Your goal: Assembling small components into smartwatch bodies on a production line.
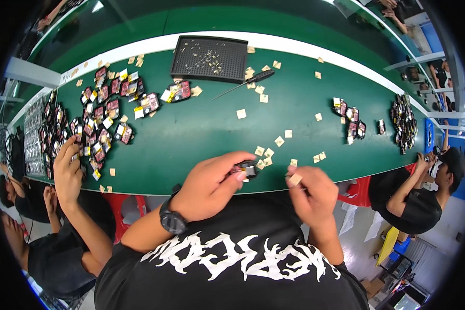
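Just above the table's near edge, my left hand is closed around a small black electronic module with a silvery face. My right hand is to its right, apart from the module, and pinches a small tan square piece between thumb and fingers. Several similar tan squares lie scattered on the green table between and beyond my hands. A long thin screwdriver with a black handle rests farther away, next to the black tray.
A black perforated tray with many tiny screw-like parts stands at the far side. Many black-and-red modules pile up on the left; a smaller group and a dense heap are at right. A co-worker's hand reaches into the left pile.
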Action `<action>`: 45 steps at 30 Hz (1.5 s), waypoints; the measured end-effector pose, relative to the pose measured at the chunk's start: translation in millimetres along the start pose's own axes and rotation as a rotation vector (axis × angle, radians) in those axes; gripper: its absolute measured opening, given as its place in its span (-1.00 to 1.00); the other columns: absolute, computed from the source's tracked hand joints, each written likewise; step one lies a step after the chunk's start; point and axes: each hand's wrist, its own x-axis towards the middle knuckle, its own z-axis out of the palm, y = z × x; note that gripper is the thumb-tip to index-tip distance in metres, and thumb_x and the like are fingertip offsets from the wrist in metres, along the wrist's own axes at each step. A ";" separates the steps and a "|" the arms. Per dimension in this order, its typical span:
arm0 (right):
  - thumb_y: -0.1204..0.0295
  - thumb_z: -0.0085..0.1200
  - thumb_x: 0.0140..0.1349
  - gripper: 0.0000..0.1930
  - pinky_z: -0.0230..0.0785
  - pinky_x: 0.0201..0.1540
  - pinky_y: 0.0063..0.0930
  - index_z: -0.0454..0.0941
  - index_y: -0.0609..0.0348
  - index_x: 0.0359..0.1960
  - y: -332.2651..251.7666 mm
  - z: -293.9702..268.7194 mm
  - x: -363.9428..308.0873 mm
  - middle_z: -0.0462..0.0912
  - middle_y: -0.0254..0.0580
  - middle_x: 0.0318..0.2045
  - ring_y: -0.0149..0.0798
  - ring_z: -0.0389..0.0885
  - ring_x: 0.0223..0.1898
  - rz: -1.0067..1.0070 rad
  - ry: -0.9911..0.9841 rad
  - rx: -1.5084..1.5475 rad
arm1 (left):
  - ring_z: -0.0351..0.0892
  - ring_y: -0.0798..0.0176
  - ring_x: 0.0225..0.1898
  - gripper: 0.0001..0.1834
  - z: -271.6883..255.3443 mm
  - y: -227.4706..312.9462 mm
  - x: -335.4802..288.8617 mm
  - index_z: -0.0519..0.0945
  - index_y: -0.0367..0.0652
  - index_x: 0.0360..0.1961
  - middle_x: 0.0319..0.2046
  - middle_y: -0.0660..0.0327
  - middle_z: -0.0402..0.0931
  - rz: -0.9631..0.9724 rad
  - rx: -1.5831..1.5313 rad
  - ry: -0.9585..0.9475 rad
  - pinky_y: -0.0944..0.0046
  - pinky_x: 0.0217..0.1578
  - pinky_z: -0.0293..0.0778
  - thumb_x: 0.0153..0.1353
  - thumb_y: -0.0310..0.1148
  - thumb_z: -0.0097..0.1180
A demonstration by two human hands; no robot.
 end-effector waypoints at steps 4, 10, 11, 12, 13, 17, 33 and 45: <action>0.63 0.28 0.13 -0.78 0.45 -0.43 -0.47 0.64 0.27 -0.16 20.6 -36.2 17.5 0.74 -0.08 -0.23 -0.24 0.62 -0.46 0.210 0.094 -0.307 | 0.57 0.37 -0.36 -0.67 -25.6 4.5 -12.0 0.54 -0.26 0.15 -0.38 0.23 0.57 -0.059 0.025 0.070 0.34 -0.27 0.49 0.39 -0.50 0.03; 0.68 0.17 0.15 -0.39 0.51 0.05 -0.24 0.45 0.03 0.29 64.0 -69.2 74.6 0.55 0.00 0.19 0.10 0.60 0.08 0.181 -0.033 -0.534 | 0.56 0.41 -0.32 -0.72 -63.6 8.6 -46.2 0.45 -0.30 0.09 -0.26 0.23 0.58 -0.031 0.101 0.552 0.40 -0.28 0.49 0.39 -0.51 0.09; 0.70 0.16 0.13 -0.34 0.50 0.08 -0.24 0.43 0.01 0.32 62.2 -73.6 83.4 0.52 0.01 0.23 0.11 0.57 0.13 0.158 -0.080 -0.567 | 0.56 0.41 -0.32 -0.72 -74.8 10.4 -50.4 0.45 -0.30 0.09 -0.26 0.23 0.58 -0.040 0.144 0.605 0.40 -0.28 0.49 0.39 -0.51 0.09; 0.73 0.14 0.10 -0.31 0.49 0.11 -0.23 0.41 0.01 0.33 67.4 -76.7 86.2 0.51 0.02 0.24 0.13 0.56 0.14 0.198 -0.121 -0.588 | 0.58 0.26 -0.37 -0.75 -88.2 7.0 -51.8 0.46 -0.27 0.03 -0.35 0.16 0.57 -0.042 0.341 0.642 0.30 -0.31 0.48 0.38 -0.47 0.11; 0.75 0.13 0.07 -0.28 0.45 0.15 -0.22 0.41 0.01 0.34 67.6 -78.0 90.3 0.50 0.04 0.24 0.14 0.56 0.15 0.258 -0.172 -0.579 | 0.60 0.11 -0.41 -0.78 -101.3 8.5 -56.5 0.46 -0.24 -0.02 -0.44 0.10 0.55 -0.059 0.545 0.681 0.19 -0.34 0.48 0.37 -0.43 0.13; 0.78 0.02 -0.06 -0.31 0.42 0.07 -0.22 0.45 0.18 0.24 99.4 -88.5 95.7 0.56 0.10 0.05 0.16 0.57 0.00 0.182 -0.274 -0.621 | 0.61 -0.11 -0.42 -0.83 -134.9 13.9 -75.1 0.47 -0.28 -0.11 -0.41 -0.02 0.58 -0.056 0.863 0.876 0.10 -0.38 0.46 0.36 -0.44 0.13; 0.69 0.32 0.06 -0.49 0.45 -0.26 -0.64 0.47 0.19 0.08 -22.9 16.9 64.3 0.58 -0.23 -0.08 -0.48 0.60 -0.23 0.676 0.017 0.953 | 0.55 0.03 0.06 -0.29 -85.4 24.8 -33.2 0.44 -0.23 0.27 0.08 -0.01 0.52 0.114 0.743 0.648 0.12 -0.04 0.53 0.05 -0.45 0.42; 0.47 0.05 0.46 -0.75 0.29 -0.42 -0.69 0.49 0.32 0.08 -31.5 33.4 36.6 0.66 -0.28 -0.27 -0.59 0.40 -0.47 0.696 -0.113 0.619 | 0.59 0.44 -0.26 -0.63 -11.7 -11.3 4.9 0.42 -0.34 0.25 -0.07 0.14 0.64 -0.260 -0.596 0.097 0.42 -0.23 0.55 0.47 -0.49 0.03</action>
